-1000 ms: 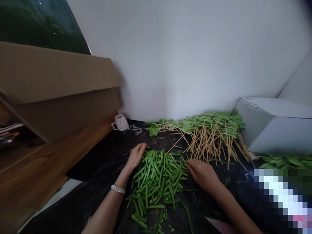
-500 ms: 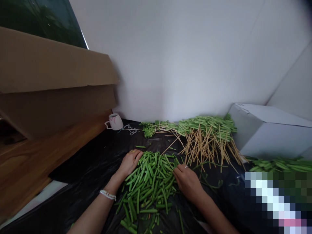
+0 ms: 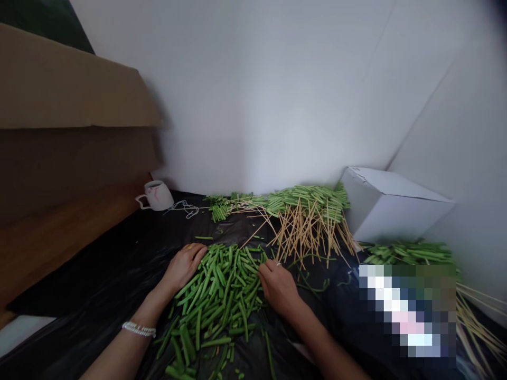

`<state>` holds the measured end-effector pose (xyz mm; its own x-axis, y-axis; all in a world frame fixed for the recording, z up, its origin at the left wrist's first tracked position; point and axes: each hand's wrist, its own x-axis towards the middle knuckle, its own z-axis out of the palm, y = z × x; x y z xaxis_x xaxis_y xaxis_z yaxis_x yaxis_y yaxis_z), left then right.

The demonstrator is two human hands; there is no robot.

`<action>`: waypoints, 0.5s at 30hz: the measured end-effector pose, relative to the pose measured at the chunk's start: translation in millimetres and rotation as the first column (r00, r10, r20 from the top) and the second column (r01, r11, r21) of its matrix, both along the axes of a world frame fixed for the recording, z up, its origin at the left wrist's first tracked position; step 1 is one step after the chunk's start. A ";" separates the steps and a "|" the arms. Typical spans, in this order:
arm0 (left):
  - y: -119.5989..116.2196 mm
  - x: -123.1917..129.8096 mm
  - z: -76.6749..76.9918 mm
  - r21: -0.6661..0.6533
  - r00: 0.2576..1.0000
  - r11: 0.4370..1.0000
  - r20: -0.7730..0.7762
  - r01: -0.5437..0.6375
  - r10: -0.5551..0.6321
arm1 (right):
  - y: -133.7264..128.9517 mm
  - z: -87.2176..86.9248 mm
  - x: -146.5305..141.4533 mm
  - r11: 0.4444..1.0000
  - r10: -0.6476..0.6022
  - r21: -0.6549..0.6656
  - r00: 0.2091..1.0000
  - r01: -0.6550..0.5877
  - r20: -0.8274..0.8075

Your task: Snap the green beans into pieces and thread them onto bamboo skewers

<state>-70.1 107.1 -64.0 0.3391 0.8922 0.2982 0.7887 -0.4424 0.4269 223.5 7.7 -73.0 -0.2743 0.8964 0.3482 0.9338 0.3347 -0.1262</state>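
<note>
A loose heap of cut green bean pieces [image 3: 222, 295] lies on a black plastic sheet in front of me. At its upper left edge rests my left hand [image 3: 184, 266], fingers stretched along the beans, with a ring and a beaded bracelet. My right hand [image 3: 277, 285], also ringed, touches the heap's right edge. Its fingers are bent and pressed together, and whatever lies under their tips is hidden. Just past it, bundles of green beans on thin wooden skewers [image 3: 309, 203] lie along the wall, bare stick ends toward me.
A white mug [image 3: 157, 195] stands at the back left beside a tangled string [image 3: 188, 209]. A big cardboard box [image 3: 75, 100] occupies the left. A white box [image 3: 388, 206] sits at the back right, more beans [image 3: 412, 252] before it. The black sheet [image 3: 99, 274] covers the work surface.
My view has turned right, so everything sits further left and more skewers show at the right edge. Both hands stay at the same sides of the bean heap.
</note>
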 end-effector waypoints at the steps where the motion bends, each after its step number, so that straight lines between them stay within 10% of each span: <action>1: 0.6 -0.4 0.0 -0.001 1.000 1.000 0.001 0.000 0.000 | 0.0 0.5 0.1 1.000 -0.004 0.000 1.000 0.004 0.005; 10: -2.3 6.8 6.2 -0.014 0.999 1.000 0.025 -0.023 0.023 | -3.2 -0.5 -1.2 0.999 0.020 0.025 0.999 -0.021 0.035; 15: -34.6 4.7 66.2 -0.024 0.999 0.999 0.019 -0.049 0.049 | -4.9 -2.9 0.0 0.998 0.042 0.044 0.999 -0.043 0.023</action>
